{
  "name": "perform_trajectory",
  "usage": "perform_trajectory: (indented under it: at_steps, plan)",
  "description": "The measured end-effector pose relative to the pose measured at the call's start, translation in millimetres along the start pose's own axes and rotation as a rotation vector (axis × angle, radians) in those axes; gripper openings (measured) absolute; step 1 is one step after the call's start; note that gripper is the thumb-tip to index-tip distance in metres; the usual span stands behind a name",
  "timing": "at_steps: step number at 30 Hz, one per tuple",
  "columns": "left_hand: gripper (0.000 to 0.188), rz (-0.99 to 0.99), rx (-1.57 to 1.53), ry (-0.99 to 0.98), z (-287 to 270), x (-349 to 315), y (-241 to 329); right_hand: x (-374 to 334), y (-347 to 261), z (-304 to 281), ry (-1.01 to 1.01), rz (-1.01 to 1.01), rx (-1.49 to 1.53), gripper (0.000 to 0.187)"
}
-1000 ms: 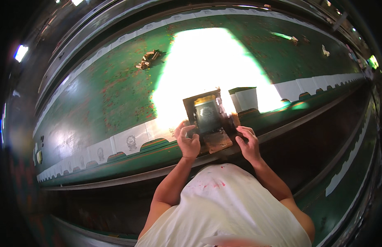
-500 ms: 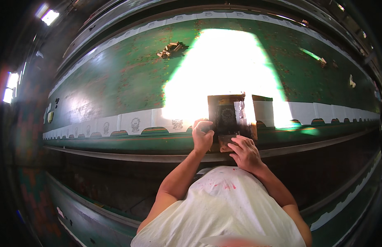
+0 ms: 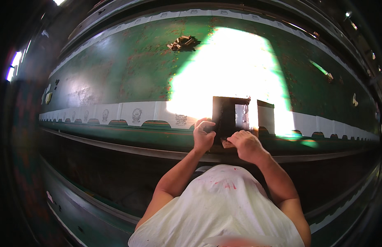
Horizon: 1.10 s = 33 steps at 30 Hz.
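Note:
A dark printing screen in a wooden frame [image 3: 224,113] lies at the table's near edge, over the row of white pieces. At its left near corner my left hand [image 3: 204,136] is closed, its fingers curled against the frame's edge. Inside the near end of the frame my right hand [image 3: 248,145] grips a small squeegee [image 3: 227,143]. Only the squeegee's left end shows; the hand covers the rest. Pale light reflects off the right part of the screen's dark surface.
White pieces with dark printed emblems [image 3: 136,114] line the near edge of the long green table [image 3: 129,74]. A pile of short brown pieces [image 3: 183,43] lies farther back. A thin light-coloured stick [image 3: 320,67] rests at the right. Bright sunlight covers the middle.
My right hand has closed its fingers over the squeegee and shifted slightly away from me. My left hand stays at the frame's corner. The whole view has shifted slightly.

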<state>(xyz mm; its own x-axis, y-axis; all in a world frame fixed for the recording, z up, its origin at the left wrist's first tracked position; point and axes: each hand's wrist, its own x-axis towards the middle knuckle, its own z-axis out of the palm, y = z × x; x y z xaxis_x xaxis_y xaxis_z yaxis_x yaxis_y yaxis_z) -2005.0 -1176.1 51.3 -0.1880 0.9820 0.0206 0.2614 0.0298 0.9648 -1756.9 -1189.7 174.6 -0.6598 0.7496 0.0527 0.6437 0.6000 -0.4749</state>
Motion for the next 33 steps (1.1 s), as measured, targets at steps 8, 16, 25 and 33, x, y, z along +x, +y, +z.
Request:
perform_trajectory:
  at_steps: [8,16,25,33]
  plan:
    - [0.025,0.030,-0.045,0.029,-3.5,6.3,4.9,68.5,59.2,-48.4,-0.142,0.155,0.000,0.056]
    - [0.024,-0.031,-0.007,-0.070,-13.8,19.7,12.2,88.2,104.5,-4.3,0.198,0.204,0.094,0.044]
    - [0.024,-0.012,0.138,-0.076,-11.4,18.8,10.2,30.6,17.6,18.8,0.121,0.172,-0.122,0.037]
    - [0.027,0.023,0.116,-0.020,-3.1,9.5,7.1,-5.5,-31.1,27.2,0.106,0.166,-0.108,0.040]
